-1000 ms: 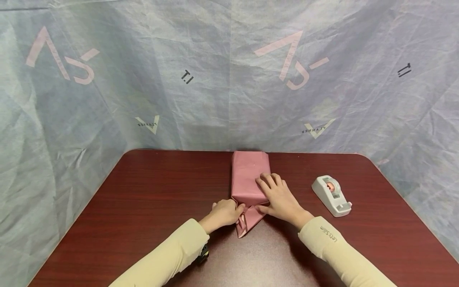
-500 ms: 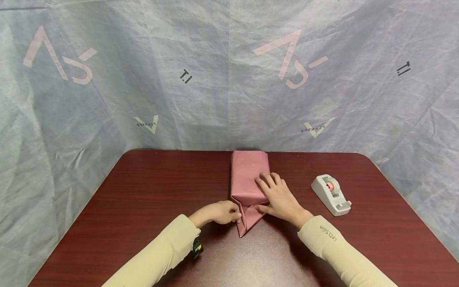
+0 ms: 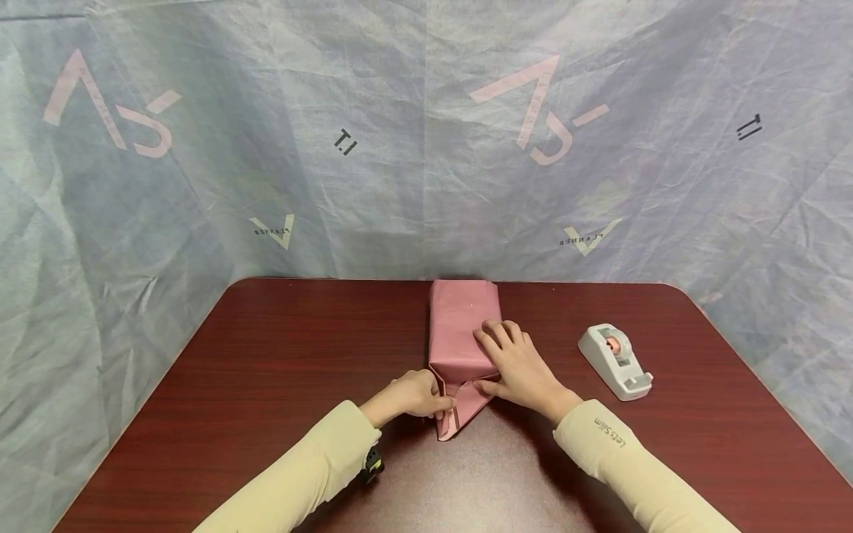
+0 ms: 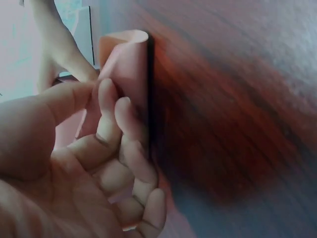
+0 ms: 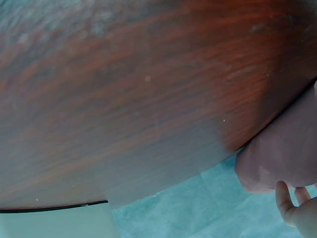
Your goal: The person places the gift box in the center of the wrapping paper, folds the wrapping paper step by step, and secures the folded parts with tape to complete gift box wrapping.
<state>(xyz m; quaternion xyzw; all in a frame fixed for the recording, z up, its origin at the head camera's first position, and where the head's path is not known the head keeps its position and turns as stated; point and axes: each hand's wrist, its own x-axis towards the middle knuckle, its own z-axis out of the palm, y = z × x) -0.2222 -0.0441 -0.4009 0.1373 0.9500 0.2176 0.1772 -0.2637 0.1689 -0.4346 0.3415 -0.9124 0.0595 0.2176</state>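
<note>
A box wrapped in pink paper lies on the table, its near end drawn out into a pointed paper flap. My left hand pinches the flap's left edge between thumb and fingers. In the left wrist view, that paper flap curls over at its end beyond the fingertips. My right hand rests on the box's right side, fingers spread over the top and thumb down at the flap. Part of the wrapped box and a few right-hand fingers show at the right wrist view's edge.
To the right of the box stands a white tape dispenser with a roll in it. The dark red wooden table ends at the back against a hanging grey-blue cloth.
The left hand drew back slightly left from the flap, then came in again and now pinches its edge, folding the paper over. The right hand and box have stayed in place.
</note>
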